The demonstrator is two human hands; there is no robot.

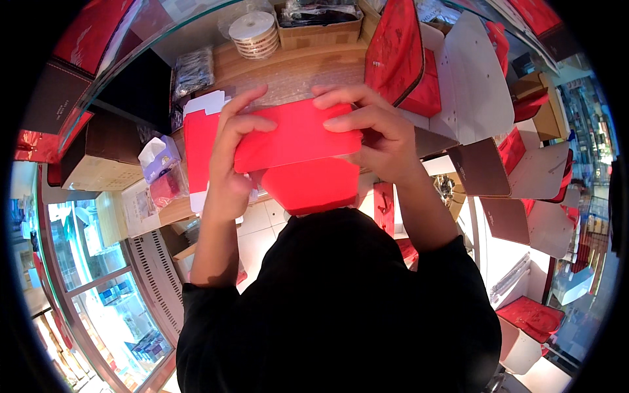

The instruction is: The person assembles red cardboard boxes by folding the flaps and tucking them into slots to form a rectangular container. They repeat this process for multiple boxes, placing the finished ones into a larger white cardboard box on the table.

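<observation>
Far left: brown carton (105, 154) is standing at the bench's end, tissue box (157, 159) sitting just beside it, probably parked there to keep the middle free for handwork. Red sheets (198, 154) are lying near the left hand, partly behind its wrist; likely kept there for easy reach.

Left hand (230, 147) is gripping the left end of the red panel (298, 136): one fingertip is resting on its face, another reaching about its far edge. Behind, spools (254, 34) and a tray box (321, 29) are standing at the back of the bench (295, 75), seemingly stored out of the way.

Centre: the panel is lying level between the hands, above the bench's near edge, its middle bare. A lower panel (313, 187) with slanted sides is showing beneath, toward the body; whether the two are joined, cannot tell.

Right hand (383, 134) is clamping the right end, fingertips spread over the far corner; thumb's hold is not showing clearly. Gripping both ends is presumably keeping the piece flat and steady. Beyond, a red-lined case (396, 59) is standing open, near but apart from the fingers.
</observation>
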